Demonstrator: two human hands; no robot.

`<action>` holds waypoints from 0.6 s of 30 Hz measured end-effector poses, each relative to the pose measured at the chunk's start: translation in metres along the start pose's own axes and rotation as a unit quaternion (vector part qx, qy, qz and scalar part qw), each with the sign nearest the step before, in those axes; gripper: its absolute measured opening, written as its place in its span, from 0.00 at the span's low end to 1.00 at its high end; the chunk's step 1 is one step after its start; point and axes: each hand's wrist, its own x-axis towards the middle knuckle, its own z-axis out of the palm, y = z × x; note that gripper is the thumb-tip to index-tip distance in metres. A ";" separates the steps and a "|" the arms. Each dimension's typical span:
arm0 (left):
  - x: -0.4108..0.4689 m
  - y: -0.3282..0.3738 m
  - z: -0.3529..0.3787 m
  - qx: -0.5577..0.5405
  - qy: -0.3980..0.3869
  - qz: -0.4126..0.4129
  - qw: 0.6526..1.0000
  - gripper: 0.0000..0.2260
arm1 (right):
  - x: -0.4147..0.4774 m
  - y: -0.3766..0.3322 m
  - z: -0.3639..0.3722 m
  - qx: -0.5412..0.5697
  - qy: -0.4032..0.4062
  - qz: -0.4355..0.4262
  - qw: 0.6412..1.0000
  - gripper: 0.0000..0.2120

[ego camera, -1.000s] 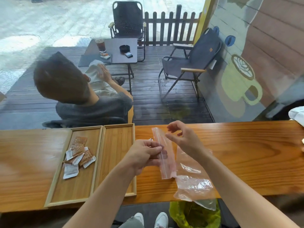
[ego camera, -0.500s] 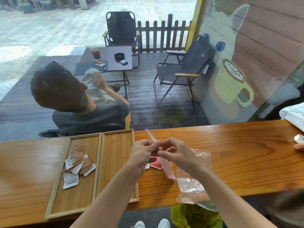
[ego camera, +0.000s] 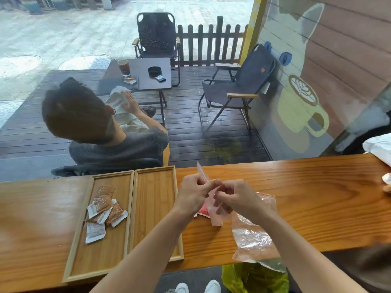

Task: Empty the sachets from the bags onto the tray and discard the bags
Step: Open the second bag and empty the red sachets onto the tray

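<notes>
My left hand [ego camera: 193, 192] and my right hand [ego camera: 237, 197] meet over the wooden counter, both pinching the top of a clear zip bag [ego camera: 213, 208] that stands on edge between them. Red sachets [ego camera: 203, 211] show under the bag, just right of the trays. A second clear bag [ego camera: 252, 233] lies flat below my right wrist, reaching the counter's front edge. Two wooden trays sit side by side: the left tray [ego camera: 80, 246] holds several brown and white sachets [ego camera: 103, 210], the right tray [ego camera: 155, 199] has nothing on it.
A yellow-green bin bag [ego camera: 254, 278] hangs below the counter's front edge. White things [ego camera: 380, 146] lie at the counter's far right. Behind the glass, a person [ego camera: 95, 132] sits with their back to me near chairs and a small table.
My hands have come together on the bag's top; one second ago the right hand was apart and open above it. The bag has dropped lower over the counter, with red sachets now showing beneath.
</notes>
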 end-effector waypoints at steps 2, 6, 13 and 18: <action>-0.001 -0.001 0.000 0.007 0.039 0.015 0.999 0.22 | -0.004 -0.001 -0.002 -0.017 -0.054 0.027 0.998 0.08; -0.006 -0.002 -0.003 0.018 0.034 -0.001 0.999 0.16 | -0.007 -0.005 0.000 -0.058 -0.079 0.032 0.995 0.10; -0.021 -0.008 -0.015 0.090 -0.120 -0.025 0.988 0.13 | 0.002 -0.001 0.008 -0.048 -0.038 0.008 0.998 0.07; -0.020 -0.002 -0.022 0.116 -0.124 0.017 0.985 0.11 | 0.008 -0.004 0.016 -0.089 0.011 -0.020 0.996 0.10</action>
